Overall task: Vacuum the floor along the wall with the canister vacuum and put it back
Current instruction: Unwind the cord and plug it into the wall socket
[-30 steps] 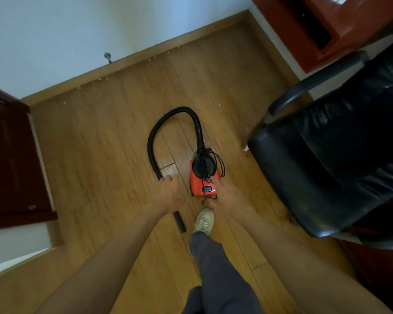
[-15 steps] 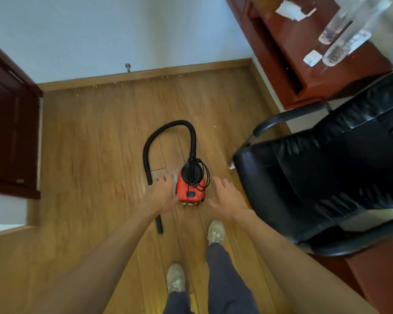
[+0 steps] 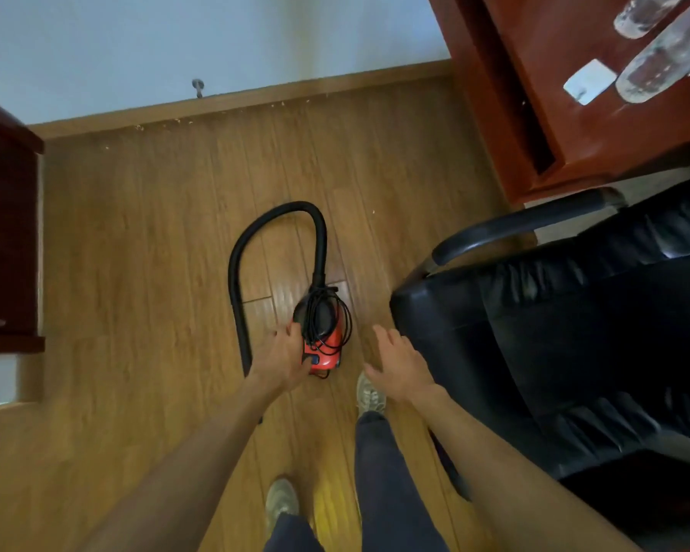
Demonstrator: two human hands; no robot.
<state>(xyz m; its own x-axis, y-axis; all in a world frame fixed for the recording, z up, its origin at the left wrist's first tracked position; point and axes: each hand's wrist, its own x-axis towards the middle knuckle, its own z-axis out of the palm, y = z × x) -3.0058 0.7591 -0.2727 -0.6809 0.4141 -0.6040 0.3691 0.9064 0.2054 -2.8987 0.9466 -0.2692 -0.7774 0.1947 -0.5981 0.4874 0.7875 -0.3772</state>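
Observation:
A small red canister vacuum (image 3: 326, 348) stands on the wooden floor (image 3: 144, 253), its black cord wound round its black top. Its black hose (image 3: 235, 272) arches away toward the wall and comes back down on the left. My left hand (image 3: 283, 362) lies over the canister's left side with loosely bent fingers; I cannot tell whether it touches. My right hand (image 3: 399, 366) hovers just right of the canister, fingers spread, holding nothing. Pale crumbs (image 3: 176, 123) lie along the baseboard (image 3: 255, 99).
A black leather armchair (image 3: 554, 312) stands close on the right, beside a red-brown desk (image 3: 614, 145) holding clear bottles (image 3: 662, 57). Dark wooden furniture (image 3: 5, 233) fills the left edge. A door stop (image 3: 197, 87) sticks out of the wall. My shoes (image 3: 369, 394) are behind the vacuum.
My left hand has moved right from the hose onto the canister's left side. My right hand has drifted off the canister to the right. The view has pulled back.

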